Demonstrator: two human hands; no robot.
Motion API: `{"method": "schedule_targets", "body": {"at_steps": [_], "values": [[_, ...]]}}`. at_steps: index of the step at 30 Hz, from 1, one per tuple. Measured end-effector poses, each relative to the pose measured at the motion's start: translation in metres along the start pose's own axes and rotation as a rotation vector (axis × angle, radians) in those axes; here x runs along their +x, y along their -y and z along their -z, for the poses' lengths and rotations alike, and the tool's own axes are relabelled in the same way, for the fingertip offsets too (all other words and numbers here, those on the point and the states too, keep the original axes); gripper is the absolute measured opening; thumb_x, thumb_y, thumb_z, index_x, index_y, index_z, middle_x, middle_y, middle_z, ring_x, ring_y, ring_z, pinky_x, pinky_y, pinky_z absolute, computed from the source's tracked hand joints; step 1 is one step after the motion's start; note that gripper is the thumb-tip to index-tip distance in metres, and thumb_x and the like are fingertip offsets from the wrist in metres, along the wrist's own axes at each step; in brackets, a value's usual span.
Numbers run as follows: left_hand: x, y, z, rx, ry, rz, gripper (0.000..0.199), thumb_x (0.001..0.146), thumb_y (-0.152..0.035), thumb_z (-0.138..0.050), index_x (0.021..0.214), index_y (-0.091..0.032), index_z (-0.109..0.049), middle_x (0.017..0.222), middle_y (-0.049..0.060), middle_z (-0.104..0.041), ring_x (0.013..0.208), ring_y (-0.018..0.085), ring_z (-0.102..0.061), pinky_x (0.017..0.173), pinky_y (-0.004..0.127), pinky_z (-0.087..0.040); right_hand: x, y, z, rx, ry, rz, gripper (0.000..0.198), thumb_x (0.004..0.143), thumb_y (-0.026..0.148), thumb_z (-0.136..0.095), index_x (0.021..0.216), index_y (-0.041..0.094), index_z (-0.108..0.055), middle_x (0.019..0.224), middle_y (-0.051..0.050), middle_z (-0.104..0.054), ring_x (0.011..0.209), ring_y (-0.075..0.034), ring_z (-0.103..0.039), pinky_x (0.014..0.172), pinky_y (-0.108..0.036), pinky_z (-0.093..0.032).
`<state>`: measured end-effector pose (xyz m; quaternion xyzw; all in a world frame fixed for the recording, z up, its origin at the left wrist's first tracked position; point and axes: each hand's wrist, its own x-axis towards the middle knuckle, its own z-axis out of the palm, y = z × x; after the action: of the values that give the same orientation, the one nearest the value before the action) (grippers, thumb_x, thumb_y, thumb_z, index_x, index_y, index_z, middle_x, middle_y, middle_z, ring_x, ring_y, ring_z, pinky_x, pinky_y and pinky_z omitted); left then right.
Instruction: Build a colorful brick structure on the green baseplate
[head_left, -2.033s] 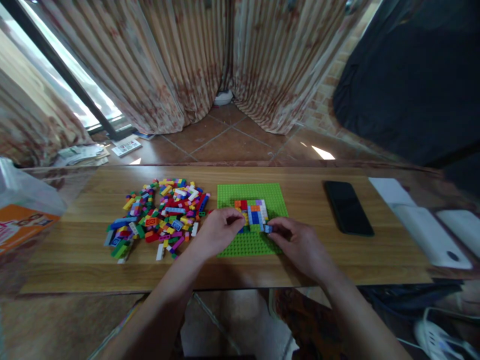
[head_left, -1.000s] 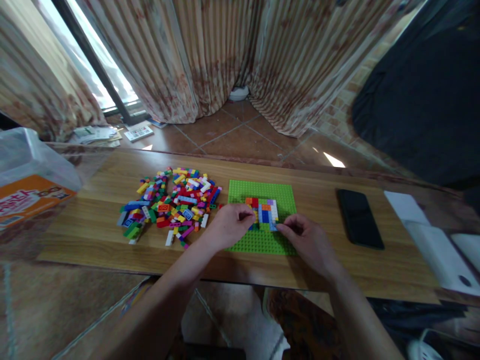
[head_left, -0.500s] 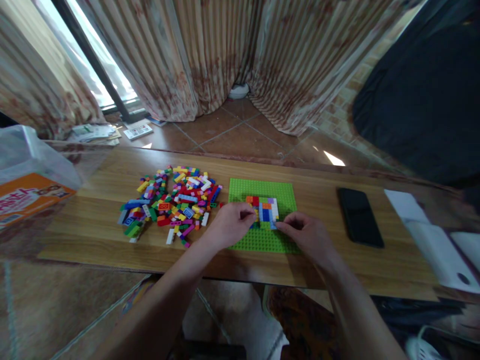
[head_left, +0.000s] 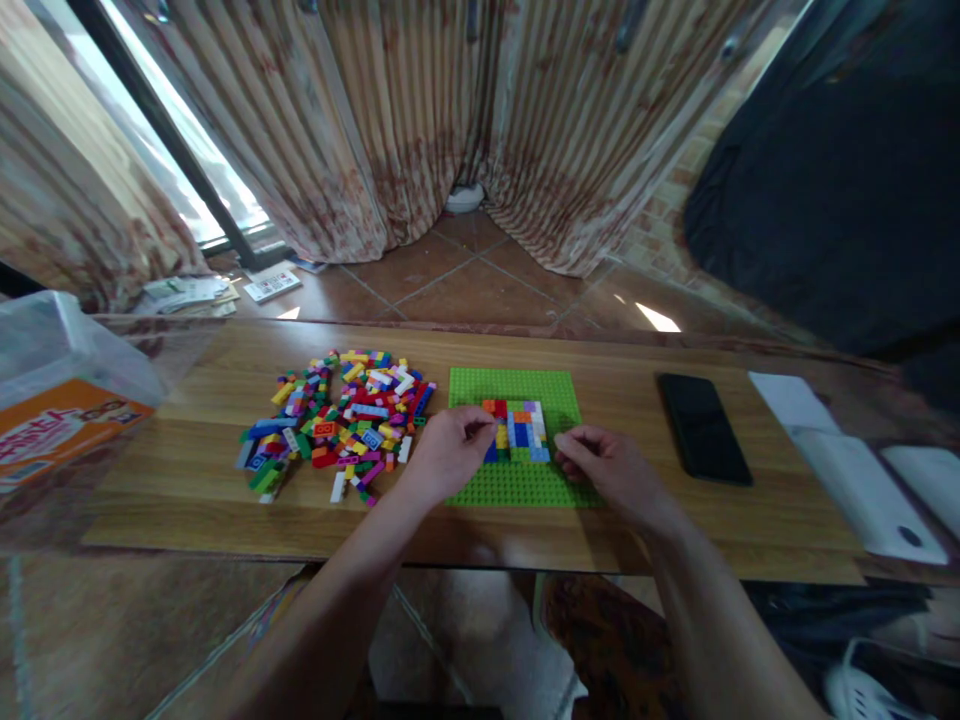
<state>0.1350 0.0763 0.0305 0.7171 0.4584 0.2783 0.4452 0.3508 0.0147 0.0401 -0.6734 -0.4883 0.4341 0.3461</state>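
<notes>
A block of small coloured toy bricks point(head_left: 523, 430) sits on the green studded baseplate point(head_left: 510, 488), with red, orange, white, blue, yellow and light-blue pieces. My left hand point(head_left: 456, 447) is at the block's left edge, thumb and forefinger pinched together; its fingertips partly cover that side. Just right of the block, my right hand point(head_left: 609, 462) is over the baseplate with its fingers closed in a pinch, a small gap from the bricks. Whatever either pinch holds, if anything, is too small or hidden to make out.
Left of the baseplate spreads a pile of loose bricks point(head_left: 360, 425) on the wooden table point(head_left: 420, 520). A black phone point(head_left: 703, 428) lies to the right, beside white objects point(head_left: 862, 480). A clear plastic container with an orange label point(head_left: 67, 420) stands at the far left.
My right hand has drawn away from the block's lower right corner, so light-blue bricks there show more fully. My left hand stays pinched at the left edge. The camera view has shifted slightly.
</notes>
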Motion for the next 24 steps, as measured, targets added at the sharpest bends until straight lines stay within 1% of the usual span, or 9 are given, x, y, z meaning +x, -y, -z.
{"method": "schedule_targets", "body": {"at_steps": [2, 5, 7, 9, 12, 14, 17, 20, 24], "values": [[0.002, 0.0, 0.003, -0.009, -0.063, 0.014, 0.019, 0.086, -0.023, -0.052, 0.083, -0.015, -0.069, 0.071, 0.0, -0.067, 0.062, 0.012, -0.058, 0.058, 0.022, -0.043, 0.0, -0.002, 0.008, 0.106, -0.052, -0.055, 0.045, 0.075, 0.062, -0.06, 0.066, 0.018, -0.063, 0.064, -0.003, -0.061, 0.059, -0.013, -0.055, 0.057, -0.026, -0.044], [0.005, 0.0, 0.007, 0.066, -0.151, 0.045, 0.018, 0.085, -0.019, -0.053, 0.091, -0.014, -0.07, 0.082, 0.004, -0.07, 0.067, 0.013, -0.061, 0.065, 0.025, -0.049, 0.001, -0.002, 0.016, 0.094, -0.169, -0.071, 0.044, 0.072, 0.062, -0.063, 0.065, 0.019, -0.062, 0.065, -0.003, -0.062, 0.059, -0.013, -0.054, 0.057, -0.026, -0.044], [0.006, 0.0, 0.008, 0.152, -0.202, 0.061, 0.026, 0.083, -0.016, -0.054, 0.104, -0.013, -0.068, 0.093, 0.007, -0.071, 0.069, 0.014, -0.061, 0.071, 0.028, -0.052, -0.001, 0.001, 0.015, 0.031, -0.163, -0.034, 0.038, 0.07, 0.057, -0.068, 0.069, 0.019, -0.064, 0.067, -0.003, -0.064, 0.061, -0.014, -0.055, 0.059, -0.027, -0.044], [0.006, 0.0, 0.007, 0.21, -0.219, 0.048, 0.039, 0.081, -0.013, -0.054, 0.119, -0.013, -0.062, 0.107, 0.01, -0.07, 0.074, 0.016, -0.063, 0.077, 0.032, -0.054, -0.007, 0.007, 0.008, -0.046, -0.106, 0.025, 0.032, 0.07, 0.05, -0.071, 0.075, 0.019, -0.066, 0.071, -0.003, -0.067, 0.066, -0.015, -0.058, 0.062, -0.028, -0.044], [0.005, -0.001, 0.003, 0.23, -0.17, -0.003, 0.052, 0.081, -0.009, -0.051, 0.132, -0.014, -0.054, 0.123, 0.011, -0.065, 0.088, 0.018, -0.066, 0.086, 0.033, -0.054, -0.019, 0.016, -0.009, -0.206, -0.018, 0.095, 0.023, 0.076, 0.043, -0.067, 0.08, 0.02, -0.067, 0.076, -0.002, -0.07, 0.067, -0.016, -0.06, 0.062, -0.028, -0.043], [0.005, -0.002, 0.002, 0.234, -0.122, -0.014, 0.055, 0.081, -0.008, -0.049, 0.135, -0.014, -0.052, 0.128, 0.011, -0.064, 0.093, 0.019, -0.066, 0.09, 0.033, -0.053, -0.027, 0.021, -0.021, -0.336, 0.067, 0.108, 0.019, 0.081, 0.038, -0.063, 0.075, 0.021, -0.067, 0.071, -0.001, -0.07, 0.065, -0.016, -0.06, 0.061, -0.028, -0.04], [0.006, -0.001, 0.0, 0.259, -0.075, 0.005, 0.057, 0.079, -0.005, -0.047, 0.136, -0.013, -0.051, 0.129, 0.012, -0.064, 0.093, 0.019, -0.067, 0.093, 0.035, -0.052, -0.033, 0.024, -0.031, -0.521, 0.17, 0.091, 0.031, 0.086, 0.038, -0.057, 0.061, 0.021, -0.063, 0.06, -0.001, -0.065, 0.06, -0.016, -0.058, 0.058, -0.029, -0.034], [0.007, 0.001, 0.0, 0.265, -0.064, 0.011, 0.056, 0.08, -0.007, -0.047, 0.135, -0.014, -0.051, 0.127, 0.011, -0.065, 0.09, 0.019, -0.068, 0.092, 0.036, -0.053, -0.031, 0.022, -0.032, -0.55, 0.16, 0.095, 0.032, 0.09, 0.037, -0.052, 0.067, 0.022, -0.068, 0.065, -0.002, -0.069, 0.065, -0.018, -0.061, 0.06, -0.029, -0.035], [0.006, -0.002, -0.003, 0.267, -0.069, 0.024, 0.052, 0.082, -0.01, -0.051, 0.133, -0.015, -0.054, 0.117, 0.01, -0.069, 0.083, 0.019, -0.067, 0.088, 0.036, -0.054, -0.024, 0.017, -0.024, -0.545, 0.054, 0.099, 0.027, 0.092, 0.034, -0.049, 0.082, 0.023, -0.072, 0.08, -0.003, -0.075, 0.074, -0.02, -0.066, 0.066, -0.03, -0.039]]}}
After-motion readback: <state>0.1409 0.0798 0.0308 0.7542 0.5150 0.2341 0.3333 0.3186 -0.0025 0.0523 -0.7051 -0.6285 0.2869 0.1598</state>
